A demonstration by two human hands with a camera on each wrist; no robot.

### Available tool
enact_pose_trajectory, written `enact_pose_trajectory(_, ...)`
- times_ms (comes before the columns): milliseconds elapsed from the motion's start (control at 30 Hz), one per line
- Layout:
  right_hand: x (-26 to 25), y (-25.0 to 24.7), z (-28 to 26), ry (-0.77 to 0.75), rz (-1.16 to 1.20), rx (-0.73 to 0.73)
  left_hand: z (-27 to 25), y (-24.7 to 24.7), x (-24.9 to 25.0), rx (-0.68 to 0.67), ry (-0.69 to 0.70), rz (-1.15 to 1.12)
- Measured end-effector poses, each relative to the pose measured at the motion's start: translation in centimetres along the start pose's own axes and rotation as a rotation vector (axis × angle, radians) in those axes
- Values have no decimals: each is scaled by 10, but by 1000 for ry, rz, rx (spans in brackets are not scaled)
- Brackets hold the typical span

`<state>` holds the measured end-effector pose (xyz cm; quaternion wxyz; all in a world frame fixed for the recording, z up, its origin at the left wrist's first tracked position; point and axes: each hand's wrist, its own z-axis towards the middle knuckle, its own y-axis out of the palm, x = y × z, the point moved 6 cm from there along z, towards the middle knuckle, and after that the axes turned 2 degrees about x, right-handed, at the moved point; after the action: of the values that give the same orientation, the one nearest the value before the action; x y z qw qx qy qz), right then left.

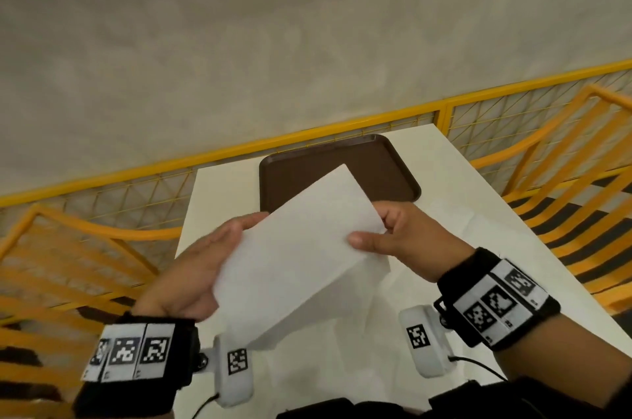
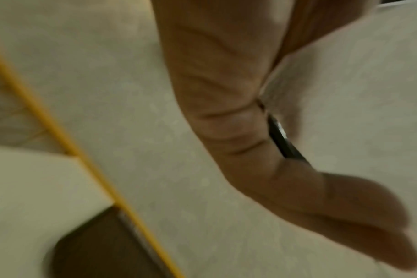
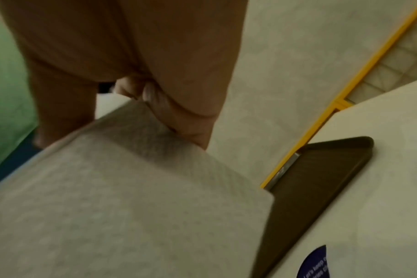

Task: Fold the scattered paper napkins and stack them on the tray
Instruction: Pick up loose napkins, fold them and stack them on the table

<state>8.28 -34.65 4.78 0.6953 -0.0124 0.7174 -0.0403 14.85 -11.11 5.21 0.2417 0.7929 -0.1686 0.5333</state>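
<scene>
A white paper napkin [image 1: 301, 254] hangs tilted in the air over the near part of the white table [image 1: 455, 179]. My right hand [image 1: 403, 237] pinches its right edge, thumb on top. My left hand [image 1: 212, 261] holds the left edge with straight fingers [image 2: 238, 112] behind the sheet; the thumb is hidden by the paper. The brown tray [image 1: 376, 172] lies at the table's far edge, bare as far as I can see; the napkin's upper corner covers part of it. In the right wrist view the napkin [image 3: 131, 206] fills the foreground before the tray [image 3: 321, 178].
Another flat white napkin [image 1: 478, 223] lies on the table to the right of my hands. A yellow mesh railing [image 1: 307, 134] runs behind the table. Yellow chairs [image 1: 564, 179] stand on both sides. A blue sticker [image 3: 314, 263] is on the tabletop.
</scene>
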Motion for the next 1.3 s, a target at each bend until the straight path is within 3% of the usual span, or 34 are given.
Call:
enact_pose_trajectory(133, 15, -16, -9, 78, 122, 165, -5, 19, -46, 45, -171, -304)
enact_pose_trajectory(267, 38, -30, -18, 171, 49, 268, -8, 25, -74, 95, -178, -65)
enact_pose_trajectory(333, 50, -34, -21, 244, 6, 297, -6, 18, -76, 185, -169, -12)
enact_pose_trajectory(400, 57, -33, -24, 298, 58, 271, -5, 13, -73, 265, -163, 18)
enact_pose_trajectory(500, 50, -26, -28, 282, 109, 118, -5, 8, -70, 313, -151, 59)
enact_pose_trajectory(633, 38, -23, -31, 209, -178, -22, -3, 1, -66, 355, -154, 41)
enact_pose_trajectory(767, 36, -27, -27, 130, -513, 68, -2, -1, -64, 277, -147, 89)
enact_pose_trajectory(900, 25, -19, -25, -15, -692, 115, -4, 3, -66, 159, -177, 370)
enact_pose_trajectory(1000, 14, -7, -26, -154, -868, 94, -4, 5, -63, 204, -98, 838)
enact_pose_trajectory(1067, 7, 3, -27, -254, -992, 73, -4, 12, -67, 146, -63, 1112)
enact_pose_trajectory(1200, -7, 27, -26, -400, -1037, -96, -2, 35, -71, 25, 135, 1199)
enact_pose_trajectory(1300, -8, 38, -25, -386, -987, -155, 1, 45, -68, 16, 324, 1176)
